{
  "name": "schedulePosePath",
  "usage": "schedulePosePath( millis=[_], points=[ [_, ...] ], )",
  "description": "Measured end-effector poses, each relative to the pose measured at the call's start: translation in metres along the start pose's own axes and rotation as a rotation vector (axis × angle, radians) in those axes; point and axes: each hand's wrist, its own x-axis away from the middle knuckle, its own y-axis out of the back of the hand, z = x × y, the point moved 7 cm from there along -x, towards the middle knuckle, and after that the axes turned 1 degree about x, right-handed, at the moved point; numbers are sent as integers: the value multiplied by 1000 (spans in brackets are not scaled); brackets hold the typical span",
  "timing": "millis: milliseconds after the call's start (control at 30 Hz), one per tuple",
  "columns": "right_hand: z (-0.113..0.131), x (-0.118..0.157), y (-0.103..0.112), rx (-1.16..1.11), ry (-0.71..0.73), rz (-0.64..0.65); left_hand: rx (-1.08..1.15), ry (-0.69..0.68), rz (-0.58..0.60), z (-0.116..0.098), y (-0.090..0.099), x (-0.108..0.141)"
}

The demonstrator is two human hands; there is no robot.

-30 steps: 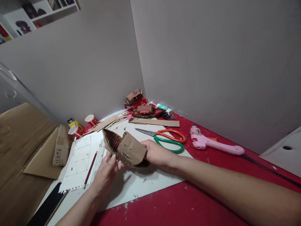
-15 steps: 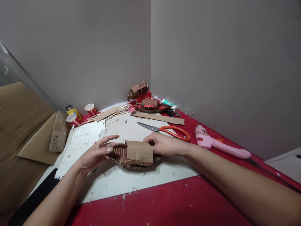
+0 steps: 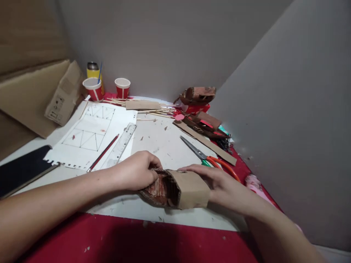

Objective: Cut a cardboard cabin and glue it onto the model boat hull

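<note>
A cardboard model boat (image 3: 193, 188) with a curved plain-brown roof and a ribbed, reddish-brown inside is between my hands, over the white board (image 3: 153, 146). At its left end my left hand (image 3: 142, 168) pinches the rim between thumb and fingers. Around the roofed right end curls my right hand (image 3: 223, 182), with fingers along the far side; some of its fingertips are hidden. Just beyond the right hand lie orange-handled scissors (image 3: 194, 149), their blades pointing away to the left.
Left are a sheet with drawn lines (image 3: 85, 160), a pencil (image 3: 104, 153), a ruler (image 3: 123, 142) and a cardboard box (image 3: 64, 95). Behind stand two paper cups (image 3: 122, 88), sticks (image 3: 164, 114) and two brown model boats (image 3: 201, 95). A pink glue gun (image 3: 260, 191) lies right.
The view has swung left and down. My left hand has closed on the boat's left end, and the boat has turned so its inside under the roof shows.
</note>
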Motion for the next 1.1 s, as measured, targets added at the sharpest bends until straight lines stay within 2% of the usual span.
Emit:
schedulePosePath(
  millis=[100,233,300,367,467,633,800,967,1100],
  points=[
    [5,3,7,226,151,-146,47,37,-8,8,0,-3],
    [14,7,6,288,328,-320,3,149,-5,19,-2,-6],
    [20,8,3,283,399,-345,2,173,6,20,-5,-7],
    [27,8,0,292,434,-338,38,138,4,18,-6,-8],
    [34,7,-1,326,433,-329,51,111,-6,15,-7,-9],
    [39,5,-3,395,409,-316,-60,204,31,18,-12,-10],
    [31,0,-9,448,325,-295,-47,251,54,20,-14,-8],
    [23,-3,-11,392,255,-254,-124,287,58,18,-12,-6],
    [32,-1,-9,334,307,-218,-51,175,12,14,-10,-9]
  ],
)
